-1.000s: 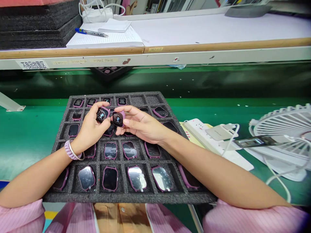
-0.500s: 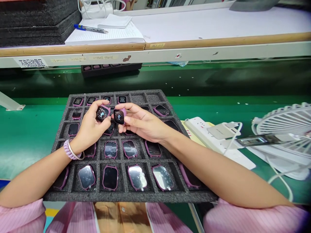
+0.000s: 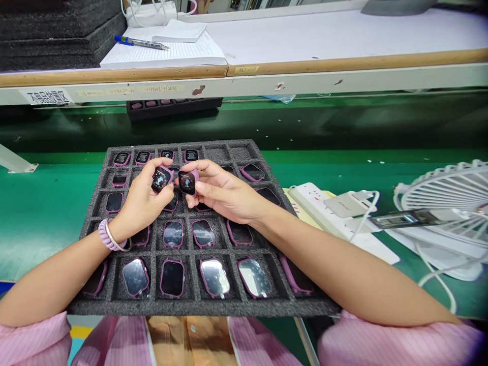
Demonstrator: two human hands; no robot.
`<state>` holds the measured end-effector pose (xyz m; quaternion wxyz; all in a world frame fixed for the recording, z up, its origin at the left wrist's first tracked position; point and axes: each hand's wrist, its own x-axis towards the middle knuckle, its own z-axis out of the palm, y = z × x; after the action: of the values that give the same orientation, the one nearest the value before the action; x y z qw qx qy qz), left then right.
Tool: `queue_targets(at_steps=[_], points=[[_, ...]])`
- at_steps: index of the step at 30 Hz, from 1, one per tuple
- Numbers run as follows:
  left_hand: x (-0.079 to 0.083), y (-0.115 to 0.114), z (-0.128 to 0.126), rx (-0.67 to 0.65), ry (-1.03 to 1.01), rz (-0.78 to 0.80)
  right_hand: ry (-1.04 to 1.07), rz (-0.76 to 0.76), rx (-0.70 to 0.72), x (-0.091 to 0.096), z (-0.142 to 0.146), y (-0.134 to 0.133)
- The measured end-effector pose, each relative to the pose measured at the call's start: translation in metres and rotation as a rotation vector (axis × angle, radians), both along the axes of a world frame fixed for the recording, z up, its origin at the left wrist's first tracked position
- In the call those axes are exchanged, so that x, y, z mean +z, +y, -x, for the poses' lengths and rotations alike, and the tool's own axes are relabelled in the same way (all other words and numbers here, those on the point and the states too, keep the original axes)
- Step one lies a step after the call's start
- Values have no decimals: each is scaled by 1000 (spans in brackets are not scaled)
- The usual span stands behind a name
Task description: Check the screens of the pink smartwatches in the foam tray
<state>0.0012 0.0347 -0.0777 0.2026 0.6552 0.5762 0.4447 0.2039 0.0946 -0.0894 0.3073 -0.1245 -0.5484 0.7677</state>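
Observation:
My left hand (image 3: 147, 195) grips a purple smartwatch case (image 3: 161, 178) without a strap between thumb and fingers, its screen lit with a dial. Close beside it, my right hand (image 3: 221, 190) pinches a second purple smartwatch case (image 3: 187, 181), also showing a lit dial. Both are held above a black foam tray (image 3: 206, 308) divided into square pockets. Many pockets hold similar purple watch cases, such as a dark-screened one (image 3: 172, 278) in the front row. In the back row, a watch with lit text (image 3: 191, 155) lies in its pocket. My hands and forearms hide some pockets.
Right of the tray lie a white power strip (image 3: 314, 201) with a plugged-in charger (image 3: 348, 204) and a white fan (image 3: 450, 198) with cables. On the shelf behind are a notebook (image 3: 183, 53), a pen (image 3: 141, 42) and stacked black foam (image 3: 57, 38). Another tray (image 3: 175, 108) sits beneath the shelf.
Both hands keep their hold on the two watches, almost unmoved. The whole view has shifted very slightly.

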Motion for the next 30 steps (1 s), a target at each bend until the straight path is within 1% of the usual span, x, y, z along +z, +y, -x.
queue_targets(at_steps=[7, 13, 20, 26, 30], points=[[0, 0, -2, -9, -64, -5, 11, 5, 20, -1, 0, 0], [-1, -1, -2, -10, -31, 4, -7, -4, 3, 0, 1, 0], [-3, 2, -1, -20, -78, -4, -10, -3, 10, -2, 1, 0], [-3, 2, 1, 6, -29, 7, -15, -9, 4, -2, 1, 1], [-4, 3, 2, -16, -41, -11, -16, 1, 4, -2, 2, 1]])
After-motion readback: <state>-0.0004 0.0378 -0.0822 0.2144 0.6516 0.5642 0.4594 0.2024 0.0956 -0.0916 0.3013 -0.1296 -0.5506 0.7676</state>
